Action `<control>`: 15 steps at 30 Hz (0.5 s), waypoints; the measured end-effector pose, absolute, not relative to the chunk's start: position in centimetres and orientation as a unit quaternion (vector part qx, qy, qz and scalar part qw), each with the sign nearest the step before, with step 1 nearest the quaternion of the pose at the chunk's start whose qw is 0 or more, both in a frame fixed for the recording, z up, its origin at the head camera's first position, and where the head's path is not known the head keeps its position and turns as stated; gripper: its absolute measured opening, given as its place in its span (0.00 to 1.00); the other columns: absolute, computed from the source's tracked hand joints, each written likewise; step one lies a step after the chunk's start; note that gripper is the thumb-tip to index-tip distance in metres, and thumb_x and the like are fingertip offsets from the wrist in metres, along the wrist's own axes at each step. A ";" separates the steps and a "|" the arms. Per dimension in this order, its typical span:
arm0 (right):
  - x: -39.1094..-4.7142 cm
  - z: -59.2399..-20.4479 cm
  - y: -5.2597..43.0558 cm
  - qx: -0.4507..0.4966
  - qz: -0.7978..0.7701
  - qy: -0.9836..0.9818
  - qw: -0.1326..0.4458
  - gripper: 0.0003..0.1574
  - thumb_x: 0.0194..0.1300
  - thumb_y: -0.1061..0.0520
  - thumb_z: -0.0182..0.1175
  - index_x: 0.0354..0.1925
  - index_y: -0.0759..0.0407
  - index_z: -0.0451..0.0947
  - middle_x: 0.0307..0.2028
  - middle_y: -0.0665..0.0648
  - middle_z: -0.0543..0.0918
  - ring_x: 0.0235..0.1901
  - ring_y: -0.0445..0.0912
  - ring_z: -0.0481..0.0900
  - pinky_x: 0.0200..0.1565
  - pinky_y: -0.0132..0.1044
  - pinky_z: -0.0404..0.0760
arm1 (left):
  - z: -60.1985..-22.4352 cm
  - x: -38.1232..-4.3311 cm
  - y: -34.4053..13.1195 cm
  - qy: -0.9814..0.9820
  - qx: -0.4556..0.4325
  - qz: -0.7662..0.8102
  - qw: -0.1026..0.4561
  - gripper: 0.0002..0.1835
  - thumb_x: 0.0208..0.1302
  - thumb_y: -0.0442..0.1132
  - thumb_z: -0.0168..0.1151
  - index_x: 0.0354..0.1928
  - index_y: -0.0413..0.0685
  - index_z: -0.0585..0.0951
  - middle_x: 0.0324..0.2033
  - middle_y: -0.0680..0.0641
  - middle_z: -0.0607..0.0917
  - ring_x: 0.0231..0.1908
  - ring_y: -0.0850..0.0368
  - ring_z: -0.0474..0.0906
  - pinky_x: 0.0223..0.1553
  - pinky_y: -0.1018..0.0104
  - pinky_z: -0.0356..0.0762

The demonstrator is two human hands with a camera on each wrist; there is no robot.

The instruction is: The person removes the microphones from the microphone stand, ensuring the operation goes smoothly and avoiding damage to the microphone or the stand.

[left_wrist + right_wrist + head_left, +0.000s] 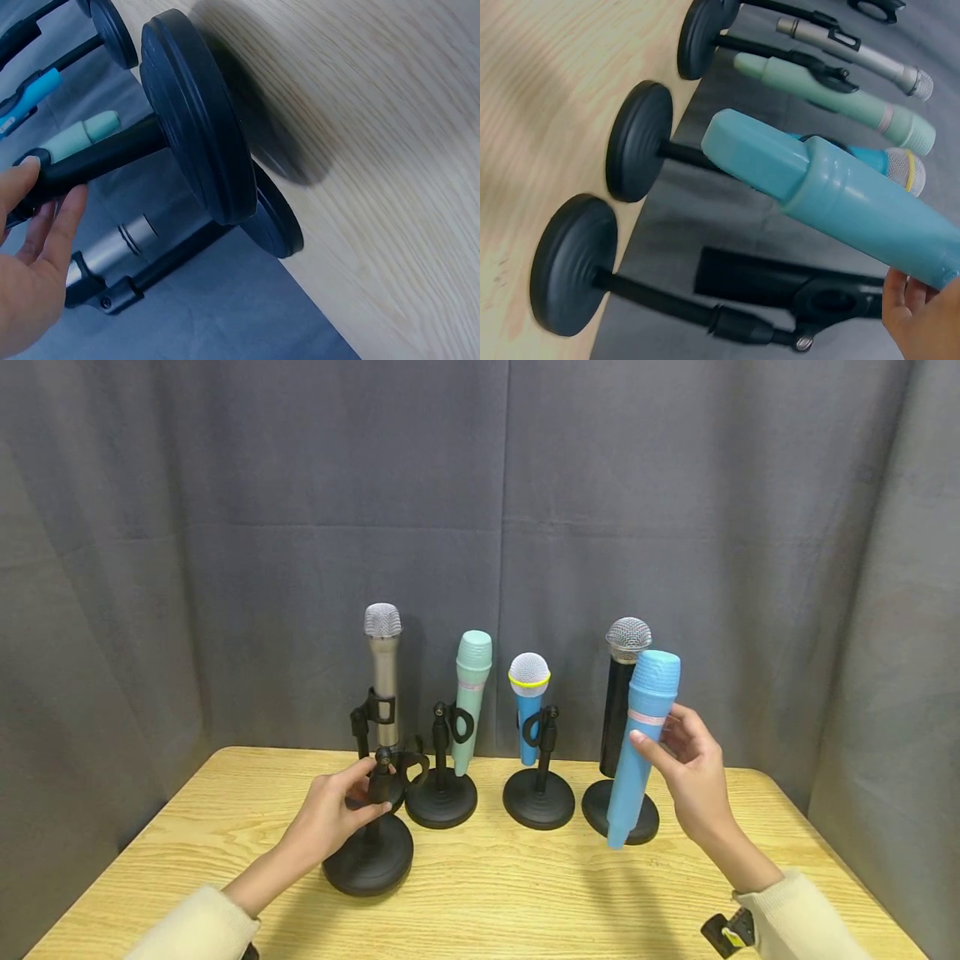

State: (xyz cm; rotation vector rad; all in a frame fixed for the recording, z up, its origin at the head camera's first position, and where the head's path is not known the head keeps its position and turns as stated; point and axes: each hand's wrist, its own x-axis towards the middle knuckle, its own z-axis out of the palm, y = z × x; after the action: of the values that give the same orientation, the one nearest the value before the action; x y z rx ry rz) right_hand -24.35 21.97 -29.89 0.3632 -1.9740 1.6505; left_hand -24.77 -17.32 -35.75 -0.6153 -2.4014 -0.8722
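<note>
My left hand [330, 814] grips a black desktop microphone stand [369, 862] by its upper stem. The clip at its top holds no microphone. In the left wrist view the stand's round base [196, 112] tilts above a shadow on the wood. A light blue microphone [637, 768] is held between the thumb and fingers of my right hand [697, 777], head up and slightly slanted. It overlaps a black microphone [615, 710] with a silver mesh head, mounted on a stand behind it. The light blue tail end [750, 146] points toward the stands in the right wrist view.
A silver microphone [385, 672], a mint green one [471, 693] and a blue one with a yellow ring [529, 706] sit in black stands along the back of the wooden table [495, 893]. Grey curtain [337, 485] hangs behind and at both sides.
</note>
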 end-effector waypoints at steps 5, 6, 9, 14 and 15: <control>-24.3 -30.7 23.5 0.125 0.591 -0.748 0.276 0.23 0.58 0.64 0.60 0.52 0.56 0.70 0.39 0.40 0.79 0.39 0.34 0.77 0.41 0.21 0.75 | -35.7 -24.7 -18.4 -0.884 -0.220 -0.316 0.266 0.22 0.44 0.32 0.72 0.45 0.46 0.78 0.25 0.51 0.84 0.24 0.60 0.81 0.28 0.68 0.78; -24.3 -30.8 23.8 0.122 0.584 -0.753 0.278 0.23 0.58 0.64 0.60 0.53 0.56 0.69 0.39 0.40 0.79 0.39 0.34 0.76 0.41 0.21 0.74 | -35.6 -24.7 -18.6 -0.884 -0.218 -0.316 0.268 0.22 0.44 0.32 0.72 0.45 0.47 0.78 0.24 0.51 0.84 0.24 0.61 0.81 0.28 0.66 0.78; -24.3 -31.3 24.7 0.112 0.555 -0.773 0.286 0.24 0.59 0.63 0.60 0.54 0.56 0.68 0.39 0.38 0.77 0.39 0.33 0.75 0.41 0.20 0.72 | -35.6 -24.7 -19.2 -0.884 -0.216 -0.310 0.277 0.22 0.44 0.32 0.72 0.45 0.48 0.78 0.23 0.52 0.84 0.23 0.63 0.81 0.27 0.65 0.78; -24.3 -32.1 26.0 0.091 0.529 -0.793 0.289 0.25 0.59 0.61 0.60 0.55 0.59 0.68 0.39 0.36 0.76 0.38 0.32 0.75 0.41 0.20 0.72 | -35.5 -24.7 -20.2 -0.881 -0.212 -0.309 0.287 0.22 0.43 0.31 0.72 0.44 0.48 0.78 0.23 0.52 0.85 0.23 0.62 0.82 0.26 0.64 0.78; -24.3 -32.2 26.2 0.087 0.524 -0.797 0.288 0.25 0.59 0.61 0.61 0.55 0.59 0.68 0.39 0.36 0.76 0.38 0.32 0.75 0.40 0.20 0.72 | -35.5 -24.6 -20.4 -0.881 -0.210 -0.309 0.288 0.22 0.43 0.31 0.72 0.44 0.47 0.78 0.23 0.51 0.85 0.23 0.62 0.82 0.26 0.65 0.78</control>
State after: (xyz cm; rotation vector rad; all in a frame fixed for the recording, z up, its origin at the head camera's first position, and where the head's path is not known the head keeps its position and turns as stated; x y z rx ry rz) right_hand -24.26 26.24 -32.23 0.2323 -2.1275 1.3994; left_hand -24.65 -20.39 -35.45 -0.5613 -2.3534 -0.8257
